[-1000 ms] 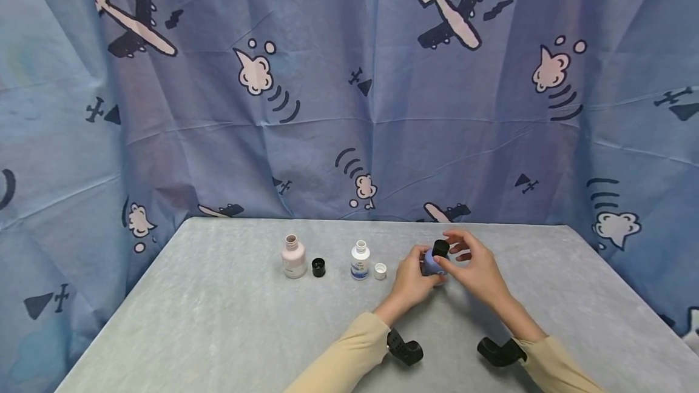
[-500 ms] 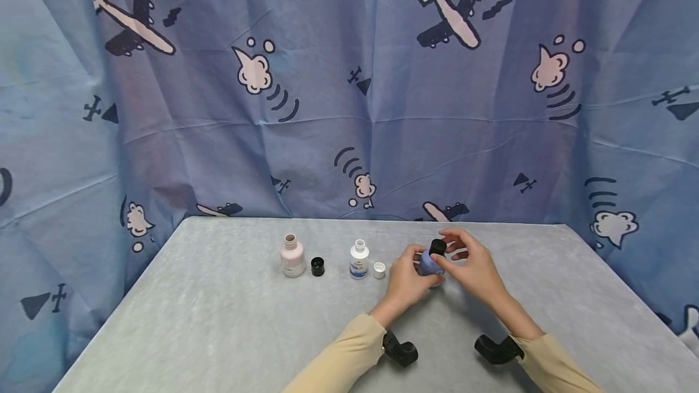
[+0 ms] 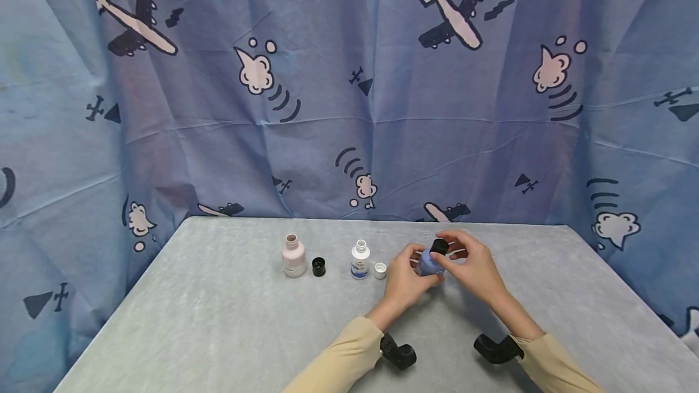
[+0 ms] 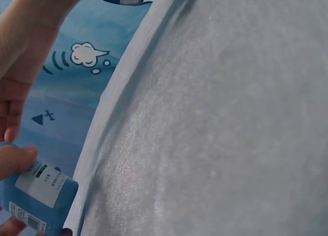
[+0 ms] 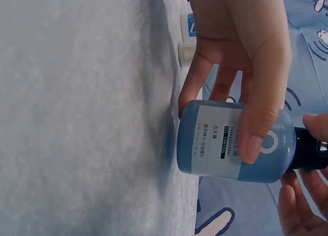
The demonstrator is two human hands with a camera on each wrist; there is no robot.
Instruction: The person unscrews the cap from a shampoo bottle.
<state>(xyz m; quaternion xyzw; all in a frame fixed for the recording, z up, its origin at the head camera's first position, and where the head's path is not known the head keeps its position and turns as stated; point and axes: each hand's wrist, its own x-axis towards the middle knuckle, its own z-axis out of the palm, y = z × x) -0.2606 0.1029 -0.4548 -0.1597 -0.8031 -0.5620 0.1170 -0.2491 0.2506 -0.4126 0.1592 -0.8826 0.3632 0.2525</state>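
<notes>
My left hand (image 3: 405,281) grips a small blue bottle (image 5: 215,138) by its body, the thumb lying across the white label. The bottle tilts a little to the right in the head view. On its neck sits a black cap (image 3: 439,246), which my right hand (image 3: 474,267) pinches between thumb and fingers. In the right wrist view the bottle's base looks slightly raised off the table, though the gap is hard to judge. The left wrist view catches only the bottle's lower part (image 4: 43,195) and the thumb over it.
To the left stand an uncapped white bottle (image 3: 360,261) with its white cap (image 3: 380,270), and an uncapped pink bottle (image 3: 293,259) with its black cap (image 3: 318,267). All rest on the grey table (image 3: 218,320). A patterned blue curtain (image 3: 327,90) hangs behind.
Both hands and the blue bottle have shifted slightly left. The right hand keeps its pinch on the cap, and the other bottles and caps stay in place.
</notes>
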